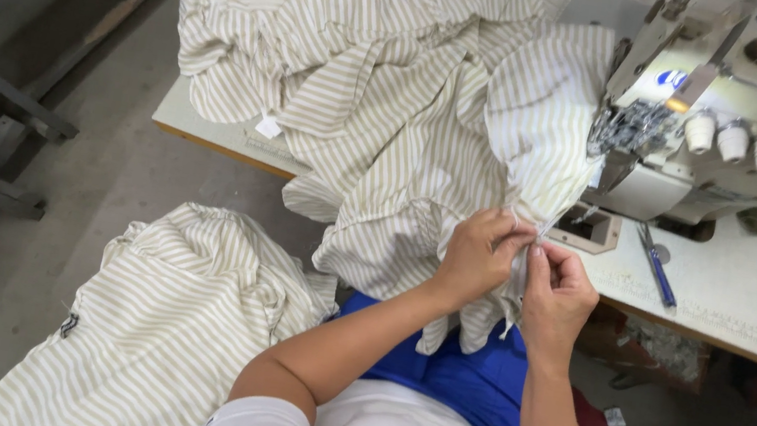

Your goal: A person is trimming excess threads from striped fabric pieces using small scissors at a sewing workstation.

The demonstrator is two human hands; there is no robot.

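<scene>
Both hands pinch one edge of soft, cream-and-beige striped cloth (411, 137): the left hand (476, 256) and the right hand (555, 297) have their fingers closed on a narrow fold between them, fingertips almost touching. The cloth is thin, creased and heaped in loose folds on the pale counter (741, 291), above and left of the fingers, spilling over its front edge. Just above and right of the fingers stands a white, hard-shelled sewing machine (706, 123) with round knobs. Blue-handled snips (656, 267) lie right of the fingers. Another striped pile (169, 322) sits lower left.
</scene>
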